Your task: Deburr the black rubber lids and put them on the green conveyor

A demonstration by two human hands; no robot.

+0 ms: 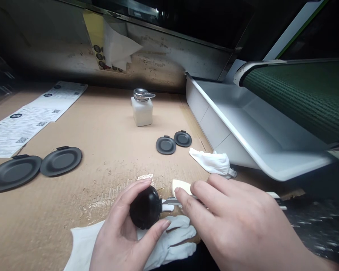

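Observation:
My left hand (pixel 124 229) grips a glossy black round plastic lid (pixel 144 207) by its rim, between the thumb and fingers. My right hand (pixel 231 218) is closed around a utility knife (pixel 172 201), whose blade points left and meets the small tab on the lid's right edge. Most of the knife's handle is hidden under my fingers. Beneath both hands lies a white glove (pixel 176 241), partly covered by my left hand. Just beyond the knife is a pale, cream-coloured piece (pixel 180 185) that I cannot identify.
Two dark lids (pixel 166 145) lie ahead, and two more dark lids (pixel 61 161) sit at left near printed sheets (pixel 31 116). A pump-top bottle (pixel 142 111) stands at the back. On the right are a crumpled white glove (pixel 213 162), a grey-white bin (pixel 214 120) and a green conveyor belt (pixel 302 98).

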